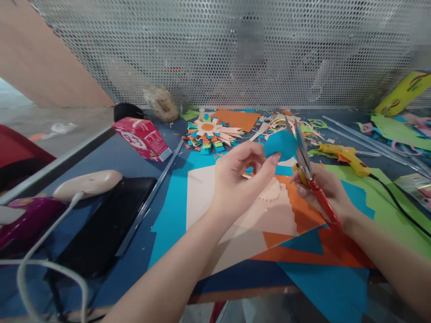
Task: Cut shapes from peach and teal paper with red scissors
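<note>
Between the thumb and fingers of my left hand (pixel 244 179) is a small rounded piece of blue paper (pixel 281 144). My right hand (pixel 325 190) grips red-handled scissors (pixel 321 197), their blades pointing up and slightly parted beside the paper's right edge. Something small and yellow (pixel 301 175) shows at the scissors by my right fingers; I cannot tell what it is. Below my hands lie overlapping sheets: a pale pink sheet (pixel 202 193) with a scalloped round cutout (pixel 271 192) on it, an orange sheet (pixel 305 206) and a blue sheet (pixel 164 224).
Behind are layered paper flowers (pixel 207 128) and paper scraps (pixel 276 123) before a perforated metal panel (pixel 202 54). A yellow glue gun (pixel 350 157) with a black cord lies right, near green paper (pixel 393 202). At left are a pink box (pixel 143 139) and a black phone-like slab (pixel 107 224).
</note>
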`<state>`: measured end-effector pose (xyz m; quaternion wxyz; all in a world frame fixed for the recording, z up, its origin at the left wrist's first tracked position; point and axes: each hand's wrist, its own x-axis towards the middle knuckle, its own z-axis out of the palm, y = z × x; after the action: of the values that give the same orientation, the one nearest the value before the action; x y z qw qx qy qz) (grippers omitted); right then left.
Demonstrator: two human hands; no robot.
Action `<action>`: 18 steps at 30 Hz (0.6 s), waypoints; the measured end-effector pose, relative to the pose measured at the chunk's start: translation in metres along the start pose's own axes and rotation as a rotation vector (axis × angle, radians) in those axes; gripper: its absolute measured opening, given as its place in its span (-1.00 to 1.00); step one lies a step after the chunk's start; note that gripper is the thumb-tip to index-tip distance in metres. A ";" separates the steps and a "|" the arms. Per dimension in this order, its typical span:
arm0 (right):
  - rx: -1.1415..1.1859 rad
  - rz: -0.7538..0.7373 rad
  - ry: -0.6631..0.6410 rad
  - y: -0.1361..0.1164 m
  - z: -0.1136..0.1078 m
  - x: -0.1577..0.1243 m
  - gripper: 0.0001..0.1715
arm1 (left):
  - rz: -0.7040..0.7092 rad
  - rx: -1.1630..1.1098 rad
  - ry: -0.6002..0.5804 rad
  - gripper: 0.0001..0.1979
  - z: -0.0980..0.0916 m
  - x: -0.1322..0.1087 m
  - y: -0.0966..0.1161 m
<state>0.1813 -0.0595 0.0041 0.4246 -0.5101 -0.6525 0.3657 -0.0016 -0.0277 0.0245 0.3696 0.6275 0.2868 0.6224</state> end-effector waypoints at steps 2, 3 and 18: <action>-0.017 0.006 0.010 -0.001 0.000 0.000 -0.63 | 0.005 -0.002 -0.002 -0.72 0.000 0.000 0.000; -0.018 0.008 0.011 -0.002 0.000 0.000 -0.62 | 0.007 -0.004 -0.001 -0.72 0.000 0.000 -0.001; -0.041 -0.008 0.037 -0.009 0.002 0.001 -0.57 | -0.015 -0.001 0.002 -0.72 0.000 0.000 0.000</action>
<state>0.1764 -0.0601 0.0116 0.4273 -0.5226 -0.6541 0.3411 -0.0020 -0.0274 0.0244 0.3740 0.6246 0.2917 0.6204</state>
